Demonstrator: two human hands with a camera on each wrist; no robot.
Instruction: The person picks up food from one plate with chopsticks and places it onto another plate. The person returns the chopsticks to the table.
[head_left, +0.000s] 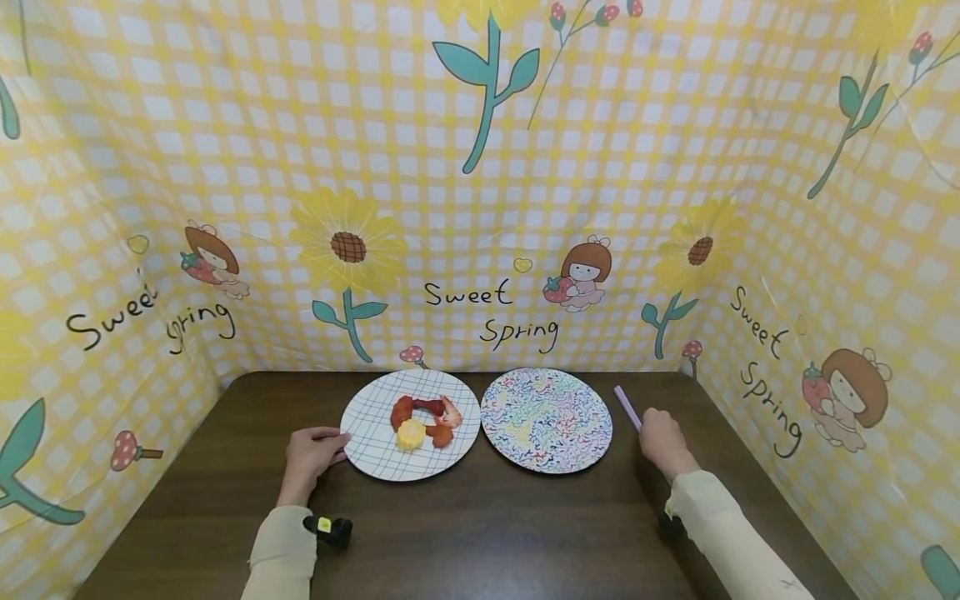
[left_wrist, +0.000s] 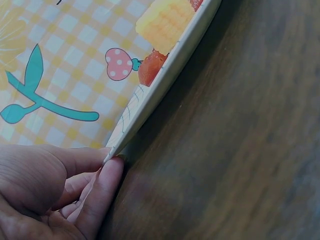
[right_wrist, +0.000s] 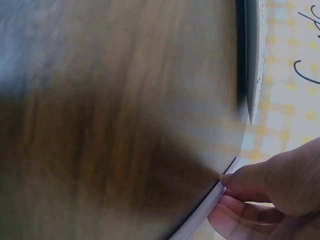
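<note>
A white plate [head_left: 367,454] with a dark grid pattern sits left of centre on the brown table. My left hand [head_left: 313,454] pinches its left rim between thumb and fingers; the left wrist view shows the grip on the edge [left_wrist: 150,105]. On the plate lie a yellow corn piece [head_left: 411,434], a shrimp [head_left: 451,412] and several reddish-brown food pieces [head_left: 402,409]. My right hand [head_left: 665,440] pinches a slim lilac stick-shaped utensil [head_left: 627,407], low at the table's right side. In the right wrist view the utensil [right_wrist: 200,217] is partly hidden by fingers, its exact kind unclear.
Right beside the grid plate stands a second plate [head_left: 547,421] with multicoloured speckles, their rims touching or nearly so. The brown wooden table [head_left: 480,533] ends at a yellow checked cloth [head_left: 480,208] behind and at both sides.
</note>
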